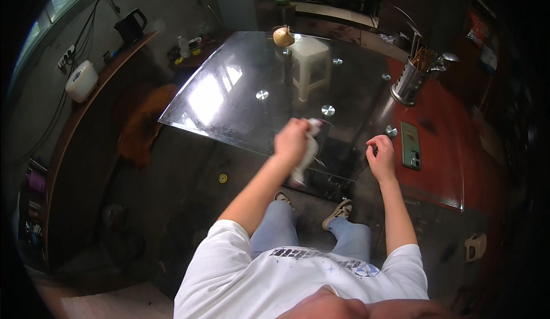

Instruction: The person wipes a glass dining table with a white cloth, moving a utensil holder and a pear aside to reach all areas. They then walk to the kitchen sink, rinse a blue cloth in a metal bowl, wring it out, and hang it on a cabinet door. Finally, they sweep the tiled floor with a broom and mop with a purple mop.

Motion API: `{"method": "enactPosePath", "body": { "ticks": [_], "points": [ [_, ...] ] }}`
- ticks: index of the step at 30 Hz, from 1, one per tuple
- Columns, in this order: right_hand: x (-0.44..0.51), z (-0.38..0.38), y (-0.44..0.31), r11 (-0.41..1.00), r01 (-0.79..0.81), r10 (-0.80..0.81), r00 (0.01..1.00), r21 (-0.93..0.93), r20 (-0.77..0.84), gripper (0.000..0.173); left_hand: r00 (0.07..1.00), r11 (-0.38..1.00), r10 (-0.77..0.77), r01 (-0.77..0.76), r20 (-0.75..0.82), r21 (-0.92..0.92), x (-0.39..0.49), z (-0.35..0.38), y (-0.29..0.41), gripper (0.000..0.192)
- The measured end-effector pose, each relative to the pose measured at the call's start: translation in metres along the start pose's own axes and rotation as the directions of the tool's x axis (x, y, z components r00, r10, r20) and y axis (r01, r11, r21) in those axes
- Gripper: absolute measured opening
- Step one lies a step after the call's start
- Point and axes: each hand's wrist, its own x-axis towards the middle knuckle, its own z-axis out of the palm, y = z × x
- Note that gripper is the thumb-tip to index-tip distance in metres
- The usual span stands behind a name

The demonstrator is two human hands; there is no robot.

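Observation:
My left hand (293,140) is shut on a crumpled pale cloth (310,151) with dark reddish edges. The cloth hangs at the near edge of the glass tabletop (296,87), and it looks blurred. Over the near right part of the glass, my right hand (381,158) has its fingers loosely curled, a gap between thumb and fingers, and nothing visible in them. Just to its right a green smartphone (410,145) lies camera side up. Whether either hand touches the glass, I cannot tell.
A perforated metal utensil holder (406,88) with chopsticks and ladles stands at the right. On the far edge sits a round tan root vegetable (283,37). A cream plastic stool (310,48) shows through the glass. Along the left wall, a shelf holds a black electric kettle (129,27).

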Motion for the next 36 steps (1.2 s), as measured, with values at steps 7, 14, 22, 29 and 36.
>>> {"method": "enactPosePath", "body": {
  "ticks": [7, 14, 22, 29, 36],
  "points": [
    [0.001, -0.004, -0.007, 0.998, -0.058, 0.059, 0.998, -0.03, 0.032, 0.007, 0.799, 0.801, -0.584, 0.596, -0.144, 0.058, 0.036, -0.115, -0.194, 0.025],
    [0.0, 0.0, -0.01, 0.996, -0.026, 0.025, 1.0, -0.08, -0.01, 0.008, 0.906, 0.862, -0.114, 0.294, -0.408, 0.413, -0.001, -0.226, -0.208, 0.011],
    [-0.001, 0.0, -0.009, 0.993, -0.035, 0.035, 0.999, -0.111, 0.0, 0.01, 0.999, 0.941, -0.007, 0.017, 0.033, -0.337, 0.017, -0.062, -0.028, 0.036],
    [0.0, -0.003, -0.009, 0.998, -0.028, 0.029, 0.999, -0.056, 0.014, 0.008, 0.66, 0.753, 0.654, -0.615, 0.369, -0.234, 0.03, 0.034, 0.024, 0.03],
    [0.005, -0.004, -0.012, 0.998, -0.046, 0.048, 0.997, -0.033, 0.055, 0.007, 0.919, 0.874, 0.189, -0.318, 0.347, 0.366, 0.095, -0.008, -0.101, 0.04]
  ]
}}
